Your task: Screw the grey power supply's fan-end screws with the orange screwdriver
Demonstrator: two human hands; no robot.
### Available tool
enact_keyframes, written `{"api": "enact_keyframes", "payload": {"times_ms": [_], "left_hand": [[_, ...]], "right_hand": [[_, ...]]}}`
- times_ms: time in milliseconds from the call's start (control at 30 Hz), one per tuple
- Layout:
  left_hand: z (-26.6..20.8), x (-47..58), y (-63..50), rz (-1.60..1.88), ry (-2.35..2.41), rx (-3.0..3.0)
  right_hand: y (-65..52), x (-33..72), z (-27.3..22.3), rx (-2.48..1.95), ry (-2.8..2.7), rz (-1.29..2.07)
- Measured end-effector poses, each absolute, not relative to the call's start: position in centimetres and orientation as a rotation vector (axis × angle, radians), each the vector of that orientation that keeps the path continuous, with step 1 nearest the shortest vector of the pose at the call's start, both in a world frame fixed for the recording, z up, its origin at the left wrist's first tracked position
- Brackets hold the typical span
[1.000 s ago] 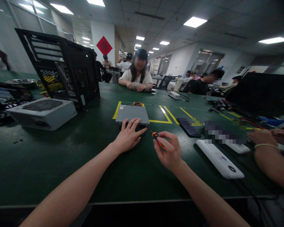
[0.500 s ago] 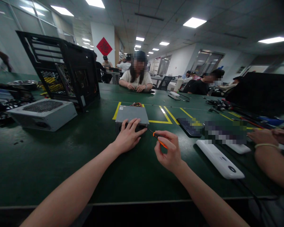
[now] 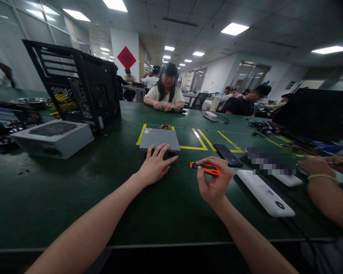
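A grey computer power supply (image 3: 160,137) rests on the green table before me, with coloured wires (image 3: 166,127) at its far side. My left hand (image 3: 156,163) lies over its near edge, fingers spread across the top and front, none wrapped round it. To the right, my right hand (image 3: 215,179) is closed round an orange and black screwdriver (image 3: 207,168). Its thin shaft points left toward the power supply's near right corner, beside my left fingertips. Whether the tip touches the case, I cannot tell. My left hand partly hides the front face.
Left stand another power supply (image 3: 54,140) and an open black computer case (image 3: 100,91). A dark phone (image 3: 227,155) and a white power bank (image 3: 265,194) lie right. A co-worker's hands (image 3: 317,167) work at the far right; another person (image 3: 165,93) sits opposite.
My right hand has moved right and turned the screwdriver, so its handle lies nearly level and its shaft sits farther from the power supply. My left hand has stayed in place.
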State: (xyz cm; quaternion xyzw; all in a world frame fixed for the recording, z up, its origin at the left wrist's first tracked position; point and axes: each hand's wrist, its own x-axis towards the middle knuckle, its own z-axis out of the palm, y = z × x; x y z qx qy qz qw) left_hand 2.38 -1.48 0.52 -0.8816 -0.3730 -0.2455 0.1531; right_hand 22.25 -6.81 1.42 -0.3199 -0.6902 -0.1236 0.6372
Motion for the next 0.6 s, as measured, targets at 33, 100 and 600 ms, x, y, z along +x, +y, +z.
{"api": "enact_keyframes", "payload": {"times_ms": [33, 100, 600], "left_hand": [[0.5, 2.4, -1.5, -0.705, -1.076, -2.524], [0.6, 2.5, -1.5, -0.715, -1.089, -2.514], [1.6, 2.9, -2.8, -0.783, -1.138, -2.53]], "right_hand": [[-6.7, 22.3, 1.5, -0.761, -1.496, -0.189], [-6.5, 22.4, 1.9, -0.791, -1.343, 0.0], [0.3, 21.9, 1.0, -1.133, -0.987, 1.035]]}}
